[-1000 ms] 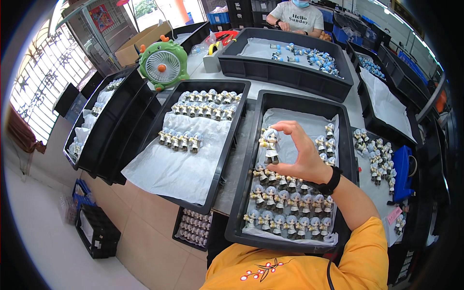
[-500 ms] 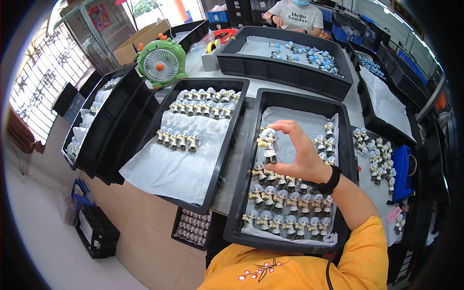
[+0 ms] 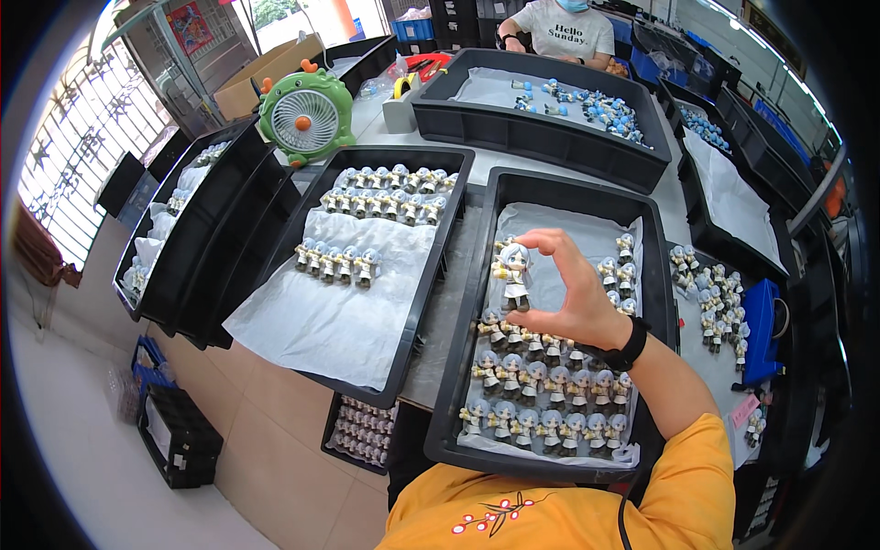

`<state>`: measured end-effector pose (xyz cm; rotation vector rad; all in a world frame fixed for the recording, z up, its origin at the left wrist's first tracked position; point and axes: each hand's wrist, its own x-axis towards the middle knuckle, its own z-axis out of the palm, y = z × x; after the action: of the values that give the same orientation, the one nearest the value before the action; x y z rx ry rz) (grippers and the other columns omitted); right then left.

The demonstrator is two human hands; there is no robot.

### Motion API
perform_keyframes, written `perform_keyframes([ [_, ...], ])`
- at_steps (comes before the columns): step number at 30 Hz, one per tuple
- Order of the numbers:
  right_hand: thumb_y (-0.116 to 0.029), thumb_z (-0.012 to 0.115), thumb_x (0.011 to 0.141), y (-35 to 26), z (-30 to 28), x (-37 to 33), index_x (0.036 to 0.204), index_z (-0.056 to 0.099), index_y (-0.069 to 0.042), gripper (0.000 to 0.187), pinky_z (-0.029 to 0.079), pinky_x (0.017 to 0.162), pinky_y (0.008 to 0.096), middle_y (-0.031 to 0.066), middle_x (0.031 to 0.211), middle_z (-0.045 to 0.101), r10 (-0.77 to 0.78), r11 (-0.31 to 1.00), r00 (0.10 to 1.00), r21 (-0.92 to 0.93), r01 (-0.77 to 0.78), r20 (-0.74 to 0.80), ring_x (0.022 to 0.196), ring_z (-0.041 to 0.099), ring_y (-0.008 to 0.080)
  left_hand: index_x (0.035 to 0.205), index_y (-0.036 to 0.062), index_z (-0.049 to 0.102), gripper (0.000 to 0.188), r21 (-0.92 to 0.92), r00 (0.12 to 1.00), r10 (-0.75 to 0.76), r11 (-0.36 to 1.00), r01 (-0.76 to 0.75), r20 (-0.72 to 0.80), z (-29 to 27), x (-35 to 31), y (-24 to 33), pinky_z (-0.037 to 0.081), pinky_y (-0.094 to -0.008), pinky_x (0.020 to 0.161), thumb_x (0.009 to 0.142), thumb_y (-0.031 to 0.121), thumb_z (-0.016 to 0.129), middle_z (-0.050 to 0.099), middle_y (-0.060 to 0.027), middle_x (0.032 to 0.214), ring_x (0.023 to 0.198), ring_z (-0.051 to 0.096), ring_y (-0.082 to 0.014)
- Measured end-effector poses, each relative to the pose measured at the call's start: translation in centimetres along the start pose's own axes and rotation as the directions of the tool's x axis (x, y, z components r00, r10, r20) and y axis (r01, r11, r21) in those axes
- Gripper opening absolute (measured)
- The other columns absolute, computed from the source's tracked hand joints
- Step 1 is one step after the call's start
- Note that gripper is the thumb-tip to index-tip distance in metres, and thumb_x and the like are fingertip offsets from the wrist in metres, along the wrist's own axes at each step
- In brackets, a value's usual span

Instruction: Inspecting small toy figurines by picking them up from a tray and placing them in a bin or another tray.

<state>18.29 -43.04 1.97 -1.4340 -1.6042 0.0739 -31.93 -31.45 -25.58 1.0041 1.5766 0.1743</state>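
Observation:
Between thumb and fingertips, my right hand (image 3: pixel 579 298) grips a small figurine (image 3: pixel 514 277) with pale hair, a white coat and dark legs. It is held upright, front toward me, above the black tray (image 3: pixel 444 394) before me. White sheeting lines that tray, and rows of matching figurines (image 3: pixel 555 387) stand or lie on it, with more along its right side. My left hand is out of view. To the left, a second black tray (image 3: pixel 423 307) holds two full rows of figurines (image 3: pixel 390 203) and a short row (image 3: pixel 337 262) on white sheeting.
A large black tray (image 3: pixel 541 137) of blue-haired pieces lies across the table, a person (image 3: pixel 561 35) behind it. A green fan (image 3: pixel 306 117) and tape dispenser (image 3: pixel 401 112) stand at the back left. Stacked trays (image 3: pixel 215 238) rise far left; loose figurines (image 3: pixel 722 307) and a blue bin (image 3: pixel 761 330) lie right.
The figurine has shifted very slightly to the right in my right hand, still upright. The rest of the trays look the same.

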Motion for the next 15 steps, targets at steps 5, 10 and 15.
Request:
perform_keyframes([
  [5, -0.021, 0.082, 0.065, 0.0, -0.1, 0.0, 0.122, 0.047, -0.004, 0.069, 0.039, 0.099, 0.0376, 0.014, 0.119, 0.05, -0.017, 1.0, 1.0, -0.01, 0.017, -0.004, 0.114, 0.049, 0.0305, 0.103, 0.004, 0.059, 0.032, 0.017, 0.994, -0.105, 0.994, 0.106, -0.017, -1.2, 0.4, -4.6, 0.05, -0.0383, 0.064, 0.093, 0.032, 0.048, 0.065, -0.0102, 0.082, 0.072, 0.064, -0.0223],
  [10, -0.021, 0.082, 0.065, 0.0, -0.1, 0.1, 0.122, 0.047, -0.004, 0.068, 0.039, 0.099, 0.0378, 0.0142, 0.119, 0.05, -0.019, 1.0, 1.0, -0.004, 0.019, -0.009, 0.114, 0.049, 0.0306, 0.104, 0.004, 0.059, 0.032, 0.026, 0.977, -0.209, 0.977, 0.21, -0.035, -2.4, 0.7, -8.7, 0.051, -0.0388, 0.064, 0.093, 0.033, 0.048, 0.065, -0.0104, 0.083, 0.073, 0.064, -0.0227],
  [15, -0.021, 0.082, 0.065, -0.1, -0.1, 0.1, 0.122, 0.047, -0.004, 0.069, 0.038, 0.099, 0.0383, 0.0144, 0.119, 0.05, -0.019, 1.0, 1.0, 0.007, 0.019, -0.004, 0.114, 0.049, 0.0308, 0.104, 0.0039, 0.059, 0.033, 0.022, 0.953, -0.297, 0.954, 0.299, -0.05, -3.2, 0.6, -12.8, 0.051, -0.0394, 0.065, 0.093, 0.033, 0.048, 0.065, -0.0106, 0.083, 0.073, 0.064, -0.0231],
])
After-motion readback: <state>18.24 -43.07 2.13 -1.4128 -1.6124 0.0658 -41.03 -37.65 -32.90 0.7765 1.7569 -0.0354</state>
